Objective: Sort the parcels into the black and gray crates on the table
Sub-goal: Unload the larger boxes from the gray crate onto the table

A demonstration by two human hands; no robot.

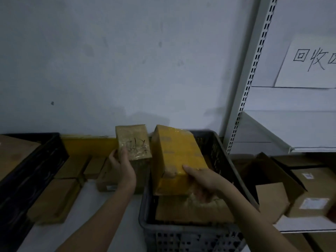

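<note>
Sorting midway. Right hand (203,180) grips yellow taped parcel (177,159) over gray perforated crate (183,235); left hand (122,165) grips brown taped parcel (133,140). Cardboard boxes (72,171) remain on table (112,222); black crate (34,171) partly filled.

Two bare forearms come up from the lower edge of the head view, each ending in one of the hands: the left hand (122,167) and the right hand (203,180). No sleeve covers either forearm up to the frame edge. Both wrists and all visible fingers are bare, with short, plain fingernails
</note>
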